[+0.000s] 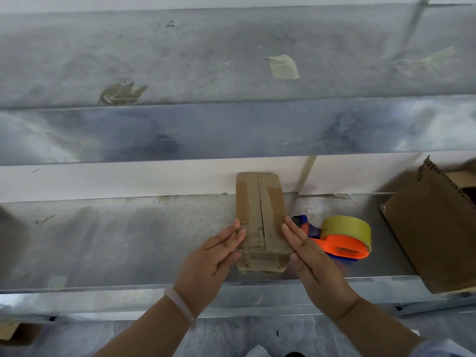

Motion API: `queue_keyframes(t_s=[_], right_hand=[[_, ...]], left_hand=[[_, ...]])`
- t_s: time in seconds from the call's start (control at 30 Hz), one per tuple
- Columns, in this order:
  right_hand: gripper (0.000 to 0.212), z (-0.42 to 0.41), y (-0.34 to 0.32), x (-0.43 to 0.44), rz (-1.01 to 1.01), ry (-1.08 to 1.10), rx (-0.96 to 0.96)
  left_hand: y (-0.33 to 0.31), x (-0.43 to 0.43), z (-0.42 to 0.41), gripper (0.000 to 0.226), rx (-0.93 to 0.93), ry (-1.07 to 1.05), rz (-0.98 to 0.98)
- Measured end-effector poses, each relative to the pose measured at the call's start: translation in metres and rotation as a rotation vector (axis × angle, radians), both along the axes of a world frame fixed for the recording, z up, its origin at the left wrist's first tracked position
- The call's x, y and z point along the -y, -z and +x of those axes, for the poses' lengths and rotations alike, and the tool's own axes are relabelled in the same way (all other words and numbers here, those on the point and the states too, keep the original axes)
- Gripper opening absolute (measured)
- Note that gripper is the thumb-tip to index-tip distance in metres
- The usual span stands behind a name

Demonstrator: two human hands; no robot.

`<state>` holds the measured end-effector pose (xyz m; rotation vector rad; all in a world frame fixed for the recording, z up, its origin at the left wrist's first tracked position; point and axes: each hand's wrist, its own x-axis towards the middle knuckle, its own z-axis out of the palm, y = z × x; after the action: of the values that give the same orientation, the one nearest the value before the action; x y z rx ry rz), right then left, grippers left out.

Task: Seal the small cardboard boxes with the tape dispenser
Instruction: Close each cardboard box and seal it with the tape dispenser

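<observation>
A small brown cardboard box lies lengthwise on the metal shelf, its top flaps closed with a seam down the middle and old tape patches on it. My left hand presses flat against the box's left side with straight fingers. My right hand presses its right side the same way. Just right of the box lies the orange and blue tape dispenser on its side, loaded with a yellowish tape roll; neither hand touches it.
A larger open cardboard box stands at the right end of the shelf. A white ledge runs behind the shelf, with metal panels above carrying tape scraps. The shelf's front edge is close below my wrists.
</observation>
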<state>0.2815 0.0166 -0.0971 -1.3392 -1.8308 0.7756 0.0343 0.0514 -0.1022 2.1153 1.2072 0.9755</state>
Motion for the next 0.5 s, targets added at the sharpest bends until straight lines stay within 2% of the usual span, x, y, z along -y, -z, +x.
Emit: queue_keyframes(t_s=[0.1,0.17,0.2,0.27,0.33,0.4,0.5], right_hand=[[0.055,-0.021,-0.004,0.01,-0.137,0.155,-0.314],[0.06,-0.037,-0.008,0.009,-0.209,0.271,-0.367],[0.065,-0.044,-0.011,0.006,-0.251,0.312,-0.376],[0.071,-0.057,-0.015,-0.001,-0.326,0.367,-0.445],[0.064,-0.066,-0.017,-0.006,-0.361,0.425,-0.516],[0.053,-0.072,-0.018,-0.009,-0.359,0.48,-0.538],[0.048,-0.075,-0.019,-0.01,-0.359,0.513,-0.523]], left_hand=[[-0.003,0.016,0.018,0.058,0.224,-0.1,-0.17],[-0.009,0.018,0.038,0.069,0.287,-0.21,-0.31],[-0.013,0.016,0.048,0.083,0.33,-0.251,-0.404],[-0.014,0.008,0.065,0.102,0.529,-0.287,-0.582],[-0.01,0.003,0.075,0.09,0.646,-0.291,-0.624],[-0.009,0.002,0.079,0.07,0.645,-0.329,-0.599],[-0.006,0.0,0.08,0.064,0.625,-0.365,-0.564]])
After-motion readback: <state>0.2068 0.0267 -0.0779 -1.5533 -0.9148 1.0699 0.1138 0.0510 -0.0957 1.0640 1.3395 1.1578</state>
